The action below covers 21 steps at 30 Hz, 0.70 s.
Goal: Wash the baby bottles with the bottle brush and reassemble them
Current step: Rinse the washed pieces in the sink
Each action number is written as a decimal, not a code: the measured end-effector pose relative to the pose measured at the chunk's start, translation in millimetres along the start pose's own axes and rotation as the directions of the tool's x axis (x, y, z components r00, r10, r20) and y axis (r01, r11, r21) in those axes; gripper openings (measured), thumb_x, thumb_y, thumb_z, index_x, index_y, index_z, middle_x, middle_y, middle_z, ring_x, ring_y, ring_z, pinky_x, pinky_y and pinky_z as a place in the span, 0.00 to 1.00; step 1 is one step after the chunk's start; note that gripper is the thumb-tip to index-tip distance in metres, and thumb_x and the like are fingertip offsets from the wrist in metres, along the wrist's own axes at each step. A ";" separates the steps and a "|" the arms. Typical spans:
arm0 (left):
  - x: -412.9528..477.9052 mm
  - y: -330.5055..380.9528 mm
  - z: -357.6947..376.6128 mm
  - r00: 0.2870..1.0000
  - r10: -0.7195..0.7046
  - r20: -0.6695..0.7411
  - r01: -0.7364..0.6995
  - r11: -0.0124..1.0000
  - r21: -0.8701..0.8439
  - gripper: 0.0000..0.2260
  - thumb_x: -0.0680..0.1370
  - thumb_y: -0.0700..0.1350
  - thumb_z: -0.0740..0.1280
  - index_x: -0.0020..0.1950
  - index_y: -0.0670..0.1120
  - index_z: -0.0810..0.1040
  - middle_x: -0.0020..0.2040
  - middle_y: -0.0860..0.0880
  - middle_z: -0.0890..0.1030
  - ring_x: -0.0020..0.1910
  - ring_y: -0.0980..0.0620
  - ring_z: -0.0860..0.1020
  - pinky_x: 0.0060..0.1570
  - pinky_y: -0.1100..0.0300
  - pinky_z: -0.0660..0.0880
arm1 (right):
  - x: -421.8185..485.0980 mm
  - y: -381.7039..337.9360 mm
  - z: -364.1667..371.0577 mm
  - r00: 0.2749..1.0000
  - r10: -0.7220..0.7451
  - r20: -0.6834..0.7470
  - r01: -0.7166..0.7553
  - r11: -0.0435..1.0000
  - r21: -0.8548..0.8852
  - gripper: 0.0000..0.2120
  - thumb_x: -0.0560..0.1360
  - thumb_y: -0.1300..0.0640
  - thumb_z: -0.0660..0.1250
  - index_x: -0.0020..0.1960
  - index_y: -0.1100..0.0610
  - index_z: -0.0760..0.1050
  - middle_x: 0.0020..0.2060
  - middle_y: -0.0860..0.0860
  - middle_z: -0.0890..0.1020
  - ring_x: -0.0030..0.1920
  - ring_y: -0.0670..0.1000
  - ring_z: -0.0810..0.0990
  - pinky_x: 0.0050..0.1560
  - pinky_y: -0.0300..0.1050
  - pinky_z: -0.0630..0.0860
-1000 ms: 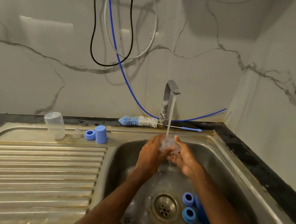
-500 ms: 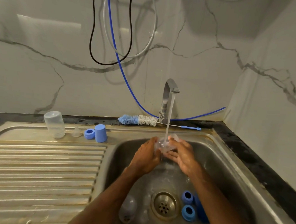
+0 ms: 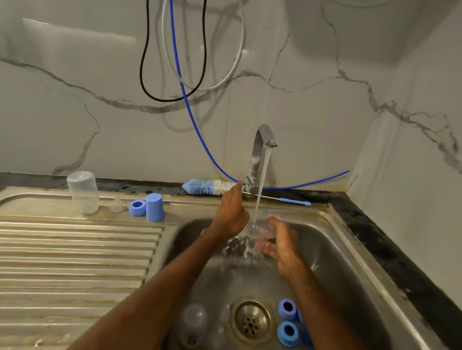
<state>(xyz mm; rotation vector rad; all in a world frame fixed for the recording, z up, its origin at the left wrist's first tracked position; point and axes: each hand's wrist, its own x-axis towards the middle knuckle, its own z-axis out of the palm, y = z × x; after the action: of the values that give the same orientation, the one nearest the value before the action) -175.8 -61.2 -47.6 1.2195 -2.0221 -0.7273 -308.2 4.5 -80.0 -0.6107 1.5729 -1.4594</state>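
Left hand [image 3: 231, 212]: up beside the water stream [image 3: 262, 176], fingers straight, holding nothing, tips pointing at the back ledge [image 3: 325, 206].
Right hand [image 3: 279, 244]: down in the basin [image 3: 354, 263], fingers curled round a clear part [image 3: 259, 228] under the stream. Bottle or teat? Too blurred to call.
Bottle brush [image 3: 210, 187]: flat on the ledge behind the tap [image 3: 261, 155]. Its long axis runs left to right, with the bristle head on the left and the thin handle passing the tap to a blue tip on the right.
Nearer hand: the left, clearly. Its fingertips are at the white end of the bristles; touching or just short, I can't tell. The right is occupied and well below.
Likely reach: forward and a touch left, onto the brush.
Drainer [image 3: 58, 245] count: one upturned bottle [image 3: 82, 192], one teat [image 3: 117, 204], one blue ring [image 3: 137, 207], one blue cap [image 3: 155, 207].
Basin count: one lying bottle [image 3: 193, 324] beside the drain [image 3: 252, 321], two more rings [image 3: 287, 309], and something blue half hidden under the right forearm.
Brushes: one.
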 end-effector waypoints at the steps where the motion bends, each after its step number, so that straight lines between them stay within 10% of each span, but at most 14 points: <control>1: 6.9 6.4 -0.7 1.000 -0.004 0.024 0.004 1.000 -0.010 0.39 0.77 0.29 0.64 0.83 0.43 0.50 0.79 0.41 0.63 0.75 0.42 0.65 0.74 0.47 0.67 | 2.2 0.7 -3.3 0.999 0.049 0.022 -0.050 0.996 0.071 0.12 0.77 0.47 0.70 0.53 0.55 0.81 0.44 0.56 0.87 0.44 0.58 0.88 0.51 0.56 0.85; 12: 25.1 20.4 4.0 0.989 0.066 0.133 -0.069 0.997 0.021 0.44 0.75 0.27 0.63 0.84 0.47 0.44 0.82 0.43 0.59 0.80 0.43 0.58 0.76 0.49 0.59 | -1.5 -2.8 -5.8 0.971 0.161 0.175 -0.195 0.960 0.200 0.11 0.79 0.54 0.67 0.59 0.57 0.78 0.53 0.64 0.82 0.54 0.63 0.84 0.58 0.56 0.82; 16: 9.3 15.1 -9.2 0.978 0.097 0.185 -0.118 0.987 0.106 0.43 0.76 0.30 0.65 0.84 0.47 0.47 0.83 0.44 0.58 0.81 0.45 0.57 0.77 0.50 0.57 | -11.9 -3.9 -1.0 0.997 -0.025 0.067 0.038 0.981 -0.192 0.14 0.75 0.52 0.75 0.56 0.56 0.79 0.45 0.55 0.85 0.46 0.55 0.86 0.51 0.56 0.84; 21: -31.6 -27.3 -34.7 0.995 0.004 0.096 -0.029 0.966 0.257 0.29 0.78 0.36 0.66 0.79 0.47 0.65 0.77 0.44 0.70 0.76 0.44 0.66 0.73 0.44 0.67 | -33.0 -19.5 11.2 0.864 -0.464 0.198 0.478 0.629 -0.613 0.24 0.70 0.48 0.78 0.61 0.51 0.73 0.52 0.48 0.80 0.51 0.49 0.78 0.48 0.45 0.77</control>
<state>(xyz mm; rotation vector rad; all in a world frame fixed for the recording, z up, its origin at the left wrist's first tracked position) -123.5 -48.1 -53.8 1.3333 -2.2575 -0.5342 -286.4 22.2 -51.5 -1.5493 2.0040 -1.2112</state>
